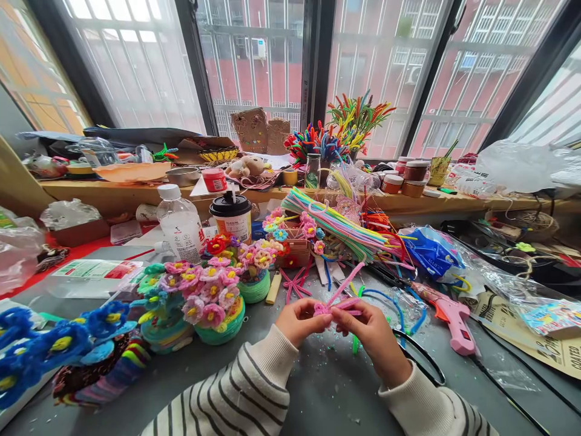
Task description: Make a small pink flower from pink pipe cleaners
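Both hands meet above the grey table, each closed on one pink pipe cleaner [347, 281] bent into small loops at one end. My left hand [302, 322] pinches the looped part between thumb and fingers. On the other side, my right hand [370, 333] grips pink strands beside the loops, and one long end sticks up and away. Just beyond the fingers lie loose pink pipe cleaners [297, 286]. A blue pipe cleaner [385, 298] curves past my right hand. A thick bundle of pastel pipe cleaners [336, 221] rests farther back.
Pots of pipe-cleaner flowers [213, 297] crowd the left, with a plastic bottle [179, 227] and a lidded cup [230, 217] behind. To the right lies a pink glue gun [449, 318], its black cord trailing forward. Paint jars [414, 175] stand on the wooden ledge.
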`<state>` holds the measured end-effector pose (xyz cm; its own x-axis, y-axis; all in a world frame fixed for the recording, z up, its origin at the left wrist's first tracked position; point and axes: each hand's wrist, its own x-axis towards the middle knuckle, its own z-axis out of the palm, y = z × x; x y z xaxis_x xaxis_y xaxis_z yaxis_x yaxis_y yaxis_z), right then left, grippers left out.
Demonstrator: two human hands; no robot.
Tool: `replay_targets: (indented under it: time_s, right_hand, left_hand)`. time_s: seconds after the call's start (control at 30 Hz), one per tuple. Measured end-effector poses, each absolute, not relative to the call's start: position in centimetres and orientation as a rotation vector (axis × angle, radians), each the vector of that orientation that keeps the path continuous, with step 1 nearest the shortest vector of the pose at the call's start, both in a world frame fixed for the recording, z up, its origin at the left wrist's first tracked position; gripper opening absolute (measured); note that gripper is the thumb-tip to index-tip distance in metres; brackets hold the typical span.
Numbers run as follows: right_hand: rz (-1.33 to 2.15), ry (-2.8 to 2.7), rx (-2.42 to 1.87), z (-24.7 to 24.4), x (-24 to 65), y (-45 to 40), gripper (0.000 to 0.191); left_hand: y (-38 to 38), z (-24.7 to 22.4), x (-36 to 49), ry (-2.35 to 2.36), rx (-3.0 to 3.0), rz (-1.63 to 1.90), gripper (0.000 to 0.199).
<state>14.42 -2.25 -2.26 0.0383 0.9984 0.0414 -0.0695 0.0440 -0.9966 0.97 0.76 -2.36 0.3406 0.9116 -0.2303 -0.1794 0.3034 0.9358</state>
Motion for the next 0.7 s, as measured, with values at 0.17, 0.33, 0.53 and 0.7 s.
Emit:
replay_targets:
  time_s: [0.17, 0.33, 0.53, 0.7]
  right_hand:
    - [1.157, -1.179, -1.104, -2.1, 14.2, -2.4, 0.018]
    - [1.114, -1.251, -1.101, -2.0, 14.3, -2.4, 0.022]
    - [1.163, -1.218, -1.132, -2.2, 15.0, -2.3, 0.022]
    - [1.326, -1.138, -1.129, -2.5, 15.6, -1.7, 0.020]
  left_hand:
    - [0.1, -2.4, 1.6, 0.944, 0.999, 1.035, 0.033]
    - [0.3, -2.1, 1.4, 0.960, 0.962, 1.071, 0.032]
    - [0.8, -1.7, 0.7, 0.985, 0.973, 0.891, 0.031]
    - [0.8, -1.7, 0.5, 0.948, 1.011, 0.775, 0.031]
